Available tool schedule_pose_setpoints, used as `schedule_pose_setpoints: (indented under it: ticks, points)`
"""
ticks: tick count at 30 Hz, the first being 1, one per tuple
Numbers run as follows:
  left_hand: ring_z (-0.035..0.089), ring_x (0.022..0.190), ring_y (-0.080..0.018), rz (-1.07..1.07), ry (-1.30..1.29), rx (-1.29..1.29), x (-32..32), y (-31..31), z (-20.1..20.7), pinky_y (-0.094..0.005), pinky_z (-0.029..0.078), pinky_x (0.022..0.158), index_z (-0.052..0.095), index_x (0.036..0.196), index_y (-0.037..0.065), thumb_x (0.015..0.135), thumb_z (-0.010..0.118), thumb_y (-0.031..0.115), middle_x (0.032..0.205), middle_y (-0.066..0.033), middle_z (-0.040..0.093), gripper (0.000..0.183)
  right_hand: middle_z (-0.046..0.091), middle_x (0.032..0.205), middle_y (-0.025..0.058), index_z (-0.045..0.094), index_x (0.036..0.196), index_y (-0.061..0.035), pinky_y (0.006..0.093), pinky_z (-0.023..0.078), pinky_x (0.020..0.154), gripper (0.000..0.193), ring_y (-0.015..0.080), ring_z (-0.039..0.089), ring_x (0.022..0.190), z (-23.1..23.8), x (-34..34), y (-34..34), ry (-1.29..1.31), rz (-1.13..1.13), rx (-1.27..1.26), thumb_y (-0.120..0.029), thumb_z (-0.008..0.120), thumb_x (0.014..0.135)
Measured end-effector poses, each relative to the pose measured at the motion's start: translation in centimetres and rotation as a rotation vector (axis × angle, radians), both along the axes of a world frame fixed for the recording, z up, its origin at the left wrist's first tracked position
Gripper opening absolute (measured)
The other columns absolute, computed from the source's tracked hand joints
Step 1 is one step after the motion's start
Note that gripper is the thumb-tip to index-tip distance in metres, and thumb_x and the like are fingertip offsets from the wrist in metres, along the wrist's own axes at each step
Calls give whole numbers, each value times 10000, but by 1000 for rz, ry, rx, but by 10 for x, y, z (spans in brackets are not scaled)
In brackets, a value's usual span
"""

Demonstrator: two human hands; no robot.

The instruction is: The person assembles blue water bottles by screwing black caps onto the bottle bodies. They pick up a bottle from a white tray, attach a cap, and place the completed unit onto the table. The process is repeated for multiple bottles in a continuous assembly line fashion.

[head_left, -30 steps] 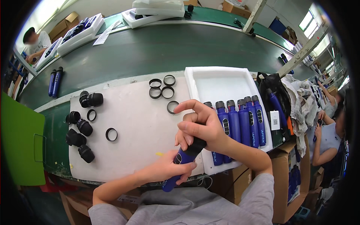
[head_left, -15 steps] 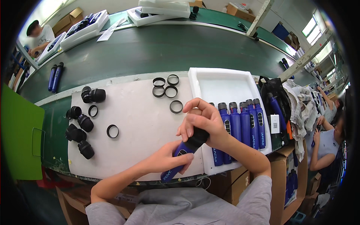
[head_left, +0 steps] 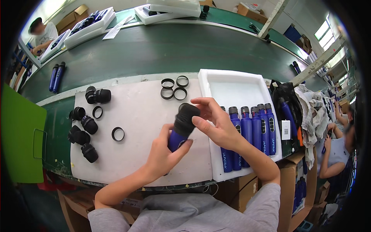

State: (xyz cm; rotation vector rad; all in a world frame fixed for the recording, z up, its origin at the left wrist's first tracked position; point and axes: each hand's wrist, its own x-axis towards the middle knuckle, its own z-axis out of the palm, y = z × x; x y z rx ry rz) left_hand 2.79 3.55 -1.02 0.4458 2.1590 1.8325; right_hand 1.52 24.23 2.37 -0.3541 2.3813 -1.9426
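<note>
My left hand (head_left: 161, 154) wraps round the blue body of a handheld microphone (head_left: 181, 135), which is tilted with its black head up. At that head, my right hand (head_left: 219, 125) has its thumb against the side, its fingers loosely spread and slightly curled near the top. Beyond the microphone, several black rings (head_left: 167, 93) lie on the pale mat. A black ring (head_left: 118, 134) and several black microphone heads (head_left: 89, 124) lie on the left. To the right, a white foam tray (head_left: 228, 83) holds several blue microphone bodies (head_left: 246, 129) without their large heads.
Two blue microphones (head_left: 57, 78) lie on the green surface at far left. A green panel (head_left: 27, 135) stands at the left edge. Beside the tray are a black bag (head_left: 282, 92) and a cardboard box (head_left: 286, 185). Other people work at far left and right.
The microphone has swung more upright and moved left and away from me. My right hand has come off the top of its head to the side, fingers spreading.
</note>
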Motion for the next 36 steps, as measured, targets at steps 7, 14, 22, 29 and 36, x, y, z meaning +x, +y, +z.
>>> schedule_pose_setpoints:
  ticks: [7, 14, 22, 29, 36]
  points:
    - [701, 826, -211, 83, -176, 427, -16, -9, 2, -331, 570, 716, 359, 1261, -8, 1028, 566, 195, 984, -154, 647, 372, 685, 926, 138, 578, 1149, 26, 342, 536, 778, 392, 220, 684, 834, -2, 1, 0, -58, 204, 269, -327, 638, 990]
    - [664, 1105, -288, 70, -103, 602, -28, -9, -6, -411, 532, 965, 329, 1300, 30, 1080, 460, 339, 1174, -225, 632, 401, 656, 747, 137, 580, 1058, 4, 353, 502, 594, 442, 240, 654, 620, 6, 16, -23, -21, 326, 609, -343, 769, 859]
    - [578, 1140, -350, 91, 619, -305, -25, -7, -30, -452, 439, 997, 596, 1129, -58, 893, 654, 168, 1115, -189, 634, 332, 644, 641, 170, 564, 980, 53, 422, 506, 554, 451, 343, 652, 552, 9, -26, -12, 265, -204, 902, -347, 728, 852]
    - [469, 1269, -410, 65, 854, -598, -15, 5, -54, -499, 387, 1056, 604, 1163, -24, 816, 713, 201, 1295, -218, 528, 427, 720, 927, 246, 578, 1066, 72, 483, 572, 811, 535, 402, 719, 901, -15, -193, 13, 76, -488, 1243, -434, 610, 898]
    - [472, 1268, -403, 16, 886, -612, -21, -2, -57, -498, 388, 1053, 604, 1182, -7, 817, 706, 203, 1290, -216, 534, 433, 723, 1118, 190, 564, 1183, 21, 431, 579, 869, 481, 327, 721, 1029, -45, -281, 11, -145, -740, 1198, -368, 587, 901]
